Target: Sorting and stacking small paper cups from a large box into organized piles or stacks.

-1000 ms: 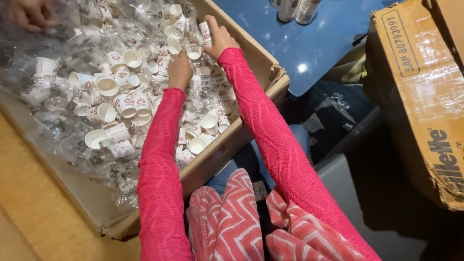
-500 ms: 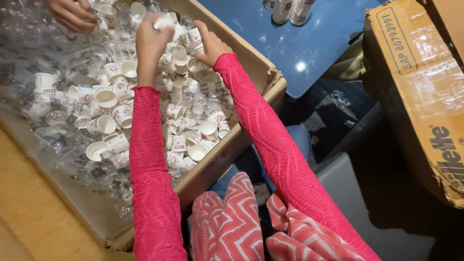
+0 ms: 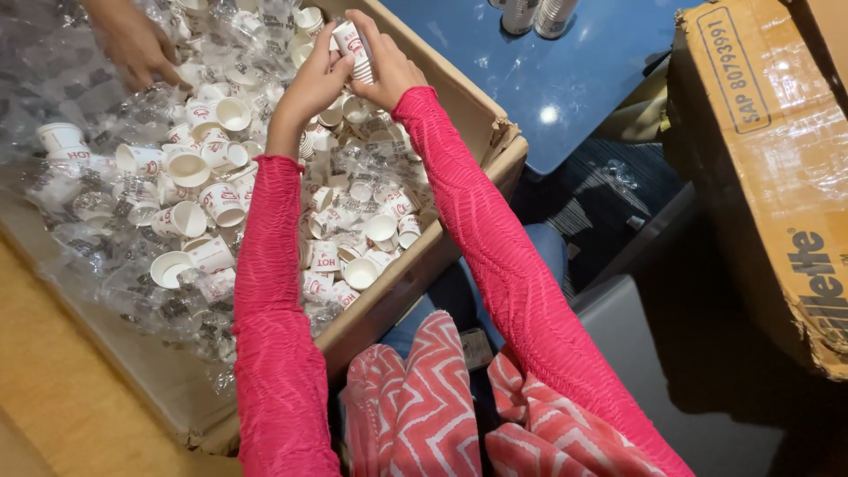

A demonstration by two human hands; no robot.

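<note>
A big open cardboard box point(image 3: 481, 137) holds many small white paper cups with red print point(image 3: 221, 205) and crumpled clear plastic wrap point(image 3: 62, 75). Above the box's far side, my right hand point(image 3: 389, 66) grips a short stack of nested cups point(image 3: 353, 46). My left hand point(image 3: 311, 84) meets the same stack from the left, fingers on its top cup. Both arms wear pink sleeves.
Another person's hand point(image 3: 132, 44) reaches into the box at the top left. A blue table point(image 3: 565, 79) with two cup stacks point(image 3: 530, 13) lies beyond the box. A second large cardboard box point(image 3: 777, 168) stands at the right. Wooden floor shows at the lower left.
My left hand rose from the loose cups and came to the stack in my right hand. The other person's hand moved further into the box.
</note>
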